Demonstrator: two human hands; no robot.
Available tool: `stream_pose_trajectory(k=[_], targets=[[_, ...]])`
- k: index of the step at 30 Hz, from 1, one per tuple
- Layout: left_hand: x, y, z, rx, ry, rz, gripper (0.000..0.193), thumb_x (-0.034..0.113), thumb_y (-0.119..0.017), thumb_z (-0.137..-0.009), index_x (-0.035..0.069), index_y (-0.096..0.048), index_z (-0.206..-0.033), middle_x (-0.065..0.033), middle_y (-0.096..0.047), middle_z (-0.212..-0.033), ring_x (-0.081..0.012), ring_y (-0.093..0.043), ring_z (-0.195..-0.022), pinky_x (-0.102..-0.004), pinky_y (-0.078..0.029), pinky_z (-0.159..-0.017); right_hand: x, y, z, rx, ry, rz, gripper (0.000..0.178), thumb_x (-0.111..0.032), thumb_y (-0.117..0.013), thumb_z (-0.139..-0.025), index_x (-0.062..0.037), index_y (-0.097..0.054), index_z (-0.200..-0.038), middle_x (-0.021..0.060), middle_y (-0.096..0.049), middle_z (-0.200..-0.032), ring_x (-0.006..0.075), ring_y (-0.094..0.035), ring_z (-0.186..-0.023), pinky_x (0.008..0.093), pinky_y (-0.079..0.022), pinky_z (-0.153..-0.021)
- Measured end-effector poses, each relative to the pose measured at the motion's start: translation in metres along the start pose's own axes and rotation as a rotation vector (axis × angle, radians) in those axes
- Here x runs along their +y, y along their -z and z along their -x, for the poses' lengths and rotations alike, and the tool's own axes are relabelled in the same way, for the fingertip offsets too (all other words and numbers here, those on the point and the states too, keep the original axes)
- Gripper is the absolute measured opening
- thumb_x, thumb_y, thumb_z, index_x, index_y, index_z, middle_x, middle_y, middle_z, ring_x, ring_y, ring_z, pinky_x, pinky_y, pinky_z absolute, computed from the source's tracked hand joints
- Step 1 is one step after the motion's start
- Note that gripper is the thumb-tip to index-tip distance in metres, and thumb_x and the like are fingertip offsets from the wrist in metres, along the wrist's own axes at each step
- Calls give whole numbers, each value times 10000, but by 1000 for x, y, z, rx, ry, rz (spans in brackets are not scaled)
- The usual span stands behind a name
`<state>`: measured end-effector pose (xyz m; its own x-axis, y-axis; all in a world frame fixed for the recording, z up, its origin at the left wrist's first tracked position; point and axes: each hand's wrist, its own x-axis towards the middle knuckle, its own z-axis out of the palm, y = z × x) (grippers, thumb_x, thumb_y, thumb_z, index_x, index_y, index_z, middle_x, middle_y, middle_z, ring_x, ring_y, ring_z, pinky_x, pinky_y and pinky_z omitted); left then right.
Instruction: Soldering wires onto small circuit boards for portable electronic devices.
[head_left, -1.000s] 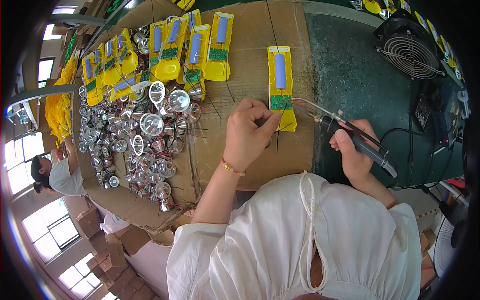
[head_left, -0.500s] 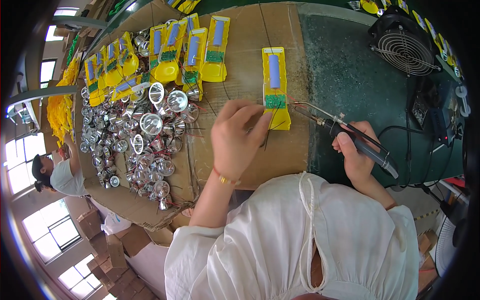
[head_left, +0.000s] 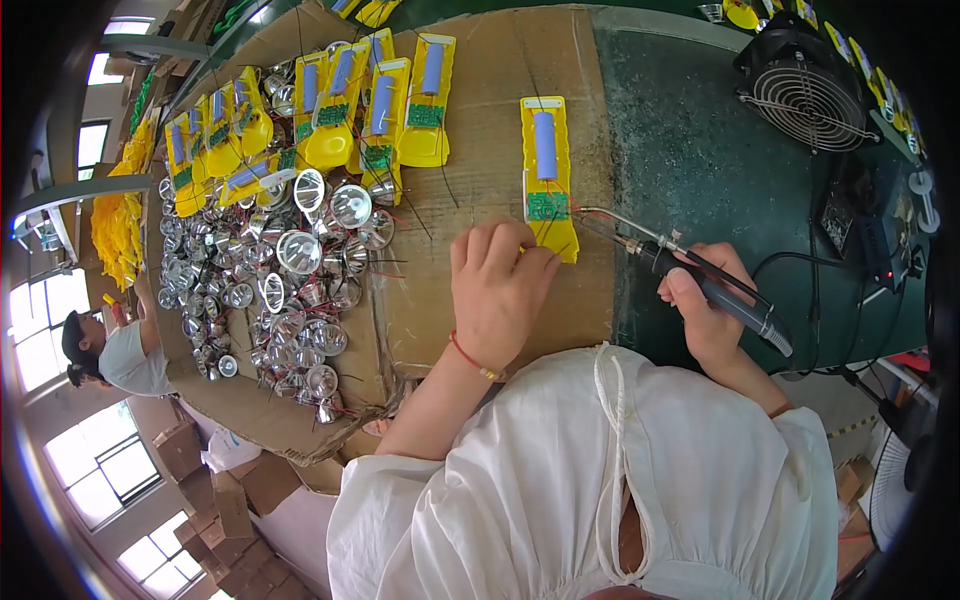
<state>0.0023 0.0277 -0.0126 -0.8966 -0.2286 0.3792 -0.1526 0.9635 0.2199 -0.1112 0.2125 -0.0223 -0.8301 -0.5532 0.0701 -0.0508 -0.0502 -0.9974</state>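
My right hand (head_left: 708,305) grips a black soldering iron (head_left: 722,300) with a thin metal feed tube along it. Its tip reaches the right edge of a green circuit board (head_left: 547,206). That board sits in a yellow plastic housing (head_left: 565,150) lying on cardboard, below a purple cylindrical battery cell (head_left: 544,146). Thin red wires run beside the board. At the housing's lower end, my left hand (head_left: 497,290) has its fingers pinched on a thin black wire (head_left: 546,232); the fingers partly cover the housing's lower left corner.
To the left, a cardboard tray (head_left: 290,440) holds many shiny reflector cups (head_left: 298,252) with wires, and several yellow housings (head_left: 426,110) with cells and boards. A black fan (head_left: 808,100) stands at the far right, near cables. Another person (head_left: 130,350) is at the far left.
My left hand has moved right and slightly down, and its fingers have closed at the housing's lower end. The soldering iron has stayed nearly in place beside the board.
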Motion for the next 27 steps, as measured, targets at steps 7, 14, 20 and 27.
stream_pose_trajectory(k=[7, 14, 20, 27], targets=[[-18, -10, -2, 0, 614, 681, 89, 78, -678, -717, 17, -613, -712, -96, -581, -798, -252, -534, -764, -337, -432, -680, 0, -14, -8, -66, 26, 84, 143, -59, -604, -802, 29, -510, -865, 85, -575, -669, 103, -546, -580, 232, -460, -544], [-20, -11, -7, -76, 612, 651, 131, 103, -673, -749, -14, -622, -719, -76, -585, -777, -171, -540, -686, -280, -441, -625, 4, -21, -12, -71, -6, 76, 150, -66, -616, -796, 27, -518, -861, 83, -581, -678, 105, -551, -584, 233, -461, -546], [-22, -11, -7, -63, 619, 677, 124, 118, -673, -729, 10, -622, -696, -93, -585, -745, -242, -540, -707, -327, -430, -651, 9, -21, -13, -65, 54, 101, 146, -66, -661, -774, 14, -555, -833, 49, -611, -659, 69, -550, -568, 205, -438, -525], [-22, -11, -7, -58, 620, 686, 133, 112, -679, -726, 0, -617, -690, -91, -577, -720, -224, -540, -659, -315, -429, -618, 3, -12, -10, -55, 113, 66, 159, -49, -568, -812, 34, -485, -919, 120, -566, -733, 133, -556, -590, 254, -478, -549]])
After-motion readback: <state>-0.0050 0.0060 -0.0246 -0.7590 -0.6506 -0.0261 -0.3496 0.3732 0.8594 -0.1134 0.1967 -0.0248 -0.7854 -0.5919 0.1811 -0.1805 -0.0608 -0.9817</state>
